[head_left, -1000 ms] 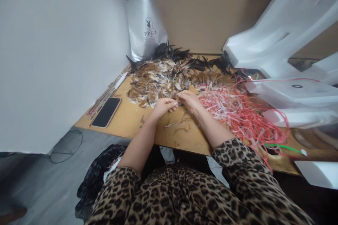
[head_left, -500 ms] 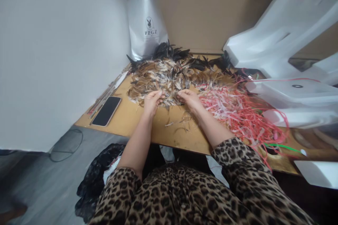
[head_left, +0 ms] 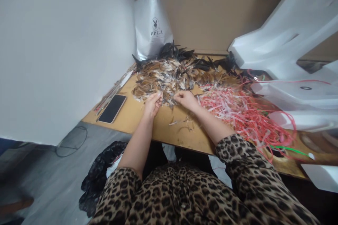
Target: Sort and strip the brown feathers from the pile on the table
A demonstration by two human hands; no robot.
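Observation:
A loose heap of brown, white and black feathers [head_left: 163, 72] covers the table beyond my hands. At its near edge, my left hand [head_left: 153, 103] is closed, fingertips pinched together. My right hand [head_left: 186, 99] pinches just to the right of it, a small gap apart, with the fingertips toward the left one. Anything between either set of fingertips is too small to make out. Pale feathers lie in the gap and behind it. Beside my right forearm spreads a tangle of pink and white ribbon strips [head_left: 237, 109].
A phone [head_left: 113, 108] lies at the table's left end, near a white panel [head_left: 60, 49]. Behind the feathers stands a silver bag [head_left: 150, 24]. White foam-like pieces [head_left: 287, 91] crowd the right side. Scraps [head_left: 185, 121] lie near the front edge; a black plastic bag [head_left: 101, 175] sits on the floor.
The whole view has shifted a little to the right. My right hand has moved left, nearer my left hand. Both stay pinched.

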